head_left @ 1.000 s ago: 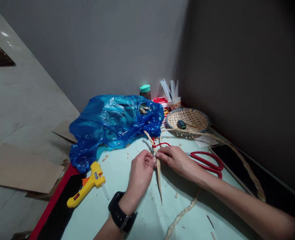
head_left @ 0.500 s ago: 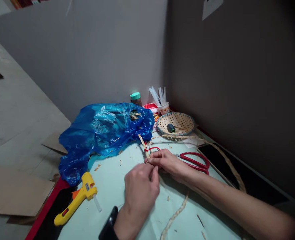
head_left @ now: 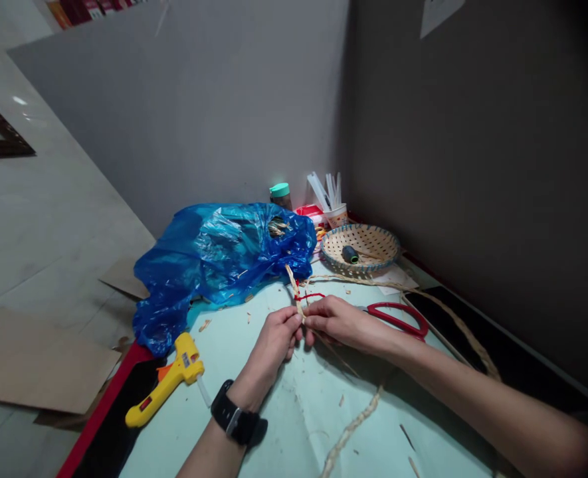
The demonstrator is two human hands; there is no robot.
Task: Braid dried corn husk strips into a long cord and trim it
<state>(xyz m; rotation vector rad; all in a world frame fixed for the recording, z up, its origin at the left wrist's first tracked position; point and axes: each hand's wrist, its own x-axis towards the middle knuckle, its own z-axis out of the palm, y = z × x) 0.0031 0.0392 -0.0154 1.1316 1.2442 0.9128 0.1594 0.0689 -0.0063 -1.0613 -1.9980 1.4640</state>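
A pale strand of dried straw [head_left: 292,280] rises from between my fingertips, with red string [head_left: 313,295] tied around it. My left hand [head_left: 275,335], wearing a black watch on its wrist, pinches the strand's lower part between thumb and forefinger. From the other side, my right hand [head_left: 341,322] is closed on the same strand, the two sets of fingertips almost touching. Thin loose fibres trail below the right hand. Red-handled scissors [head_left: 398,317] lie just beyond my right hand, partly hidden by it.
A yellow glue gun [head_left: 174,382] lies at left, near a blue plastic bag [head_left: 224,245]. Behind stand a woven basket [head_left: 333,255] holding a dark thread spool [head_left: 350,254] and a cup of glue sticks [head_left: 337,216]. A long straw braid [head_left: 466,328] crosses a dark tablet-like slab at right.
My left hand has swung up and left from beneath the right hand to pinch the strand beside it. The right hand keeps its hold. The whole view has shifted slightly.
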